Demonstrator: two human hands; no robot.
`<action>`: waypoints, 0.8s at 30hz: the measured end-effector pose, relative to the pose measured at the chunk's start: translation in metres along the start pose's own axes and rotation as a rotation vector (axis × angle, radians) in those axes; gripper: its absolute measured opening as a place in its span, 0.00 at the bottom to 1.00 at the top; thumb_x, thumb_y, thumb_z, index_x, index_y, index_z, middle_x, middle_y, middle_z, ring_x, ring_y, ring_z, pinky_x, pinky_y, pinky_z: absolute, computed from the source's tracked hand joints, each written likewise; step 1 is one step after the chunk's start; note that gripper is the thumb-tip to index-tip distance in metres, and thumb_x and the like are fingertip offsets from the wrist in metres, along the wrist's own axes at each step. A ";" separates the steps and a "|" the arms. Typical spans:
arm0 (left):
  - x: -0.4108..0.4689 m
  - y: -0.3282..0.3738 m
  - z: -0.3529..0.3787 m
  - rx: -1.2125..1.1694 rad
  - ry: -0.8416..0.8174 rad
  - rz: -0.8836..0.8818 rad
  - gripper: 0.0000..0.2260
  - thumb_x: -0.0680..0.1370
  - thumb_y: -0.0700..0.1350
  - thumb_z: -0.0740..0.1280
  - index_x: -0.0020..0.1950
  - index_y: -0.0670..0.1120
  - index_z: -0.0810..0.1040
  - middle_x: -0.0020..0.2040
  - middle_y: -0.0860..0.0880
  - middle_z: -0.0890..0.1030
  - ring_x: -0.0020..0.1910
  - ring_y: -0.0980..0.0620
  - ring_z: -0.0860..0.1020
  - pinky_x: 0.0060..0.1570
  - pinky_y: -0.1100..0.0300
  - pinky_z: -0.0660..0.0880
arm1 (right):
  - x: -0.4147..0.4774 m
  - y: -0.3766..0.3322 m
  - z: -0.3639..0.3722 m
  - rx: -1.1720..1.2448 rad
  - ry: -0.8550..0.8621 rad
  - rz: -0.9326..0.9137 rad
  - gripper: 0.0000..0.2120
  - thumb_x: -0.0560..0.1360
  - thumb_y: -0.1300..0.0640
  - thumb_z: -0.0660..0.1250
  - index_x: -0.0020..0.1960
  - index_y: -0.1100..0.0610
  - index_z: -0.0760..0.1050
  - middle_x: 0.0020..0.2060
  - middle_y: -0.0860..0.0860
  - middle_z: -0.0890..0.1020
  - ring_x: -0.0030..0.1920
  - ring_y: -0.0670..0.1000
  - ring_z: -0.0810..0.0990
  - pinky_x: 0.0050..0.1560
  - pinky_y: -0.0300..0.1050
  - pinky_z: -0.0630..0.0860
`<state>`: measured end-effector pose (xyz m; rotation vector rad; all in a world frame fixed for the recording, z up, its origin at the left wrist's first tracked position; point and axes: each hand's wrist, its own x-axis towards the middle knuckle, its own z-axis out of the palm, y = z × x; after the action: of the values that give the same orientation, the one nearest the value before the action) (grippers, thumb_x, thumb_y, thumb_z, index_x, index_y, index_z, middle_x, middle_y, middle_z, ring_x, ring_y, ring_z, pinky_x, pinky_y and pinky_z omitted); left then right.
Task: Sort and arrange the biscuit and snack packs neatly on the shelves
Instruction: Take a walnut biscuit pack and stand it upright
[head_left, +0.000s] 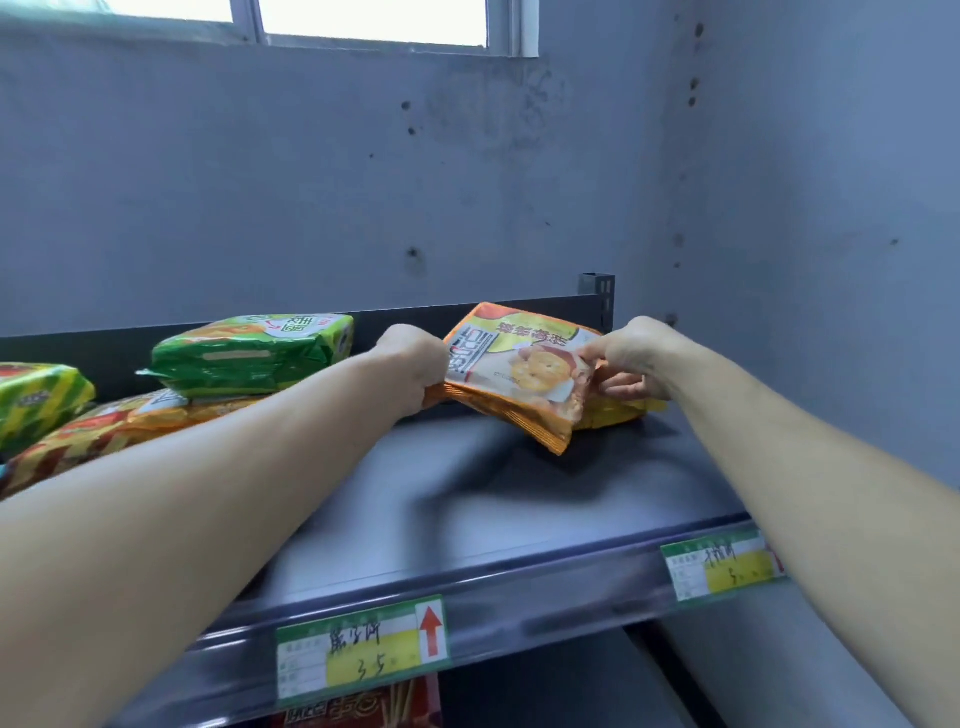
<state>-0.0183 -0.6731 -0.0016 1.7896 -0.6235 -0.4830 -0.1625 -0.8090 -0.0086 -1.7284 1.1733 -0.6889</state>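
Note:
An orange and white biscuit pack (514, 369) is held tilted above the back right of the dark top shelf (509, 499). My left hand (415, 364) grips its left edge with curled fingers. My right hand (631, 358) pinches its right edge. A yellow pack (618, 410) lies under it, mostly hidden. To the left, a green pack (254, 353) rests on an orange and red pack (119, 426), and a green and yellow pack (36, 400) sits at the far left edge.
A grey wall rises behind the shelf and closes it in on the right. Price labels (361, 649) (719, 564) hang on the shelf's front rail. A red pack (363, 712) shows on the shelf below.

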 end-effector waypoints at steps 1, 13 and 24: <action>0.004 0.000 -0.003 0.009 0.026 0.030 0.12 0.77 0.29 0.55 0.38 0.41 0.68 0.36 0.45 0.72 0.29 0.51 0.75 0.29 0.66 0.77 | 0.003 0.000 0.001 -0.002 0.034 -0.030 0.10 0.75 0.60 0.68 0.54 0.62 0.74 0.45 0.58 0.79 0.40 0.53 0.79 0.29 0.41 0.76; 0.010 0.004 -0.028 0.594 0.337 0.229 0.12 0.73 0.33 0.66 0.55 0.37 0.78 0.55 0.40 0.80 0.50 0.42 0.76 0.46 0.57 0.71 | 0.015 -0.002 0.013 -0.102 0.069 -0.122 0.20 0.71 0.55 0.74 0.59 0.64 0.76 0.54 0.55 0.77 0.59 0.57 0.76 0.49 0.44 0.68; 0.001 0.017 -0.042 0.331 0.335 0.483 0.11 0.75 0.32 0.58 0.48 0.45 0.76 0.56 0.44 0.78 0.51 0.46 0.78 0.42 0.57 0.76 | 0.005 -0.021 0.031 0.266 -0.384 -0.259 0.11 0.72 0.61 0.70 0.54 0.60 0.80 0.45 0.58 0.86 0.41 0.56 0.85 0.45 0.53 0.82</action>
<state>0.0052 -0.6469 0.0267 1.8843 -0.8980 0.2593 -0.1260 -0.7989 -0.0031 -1.7024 0.5736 -0.5996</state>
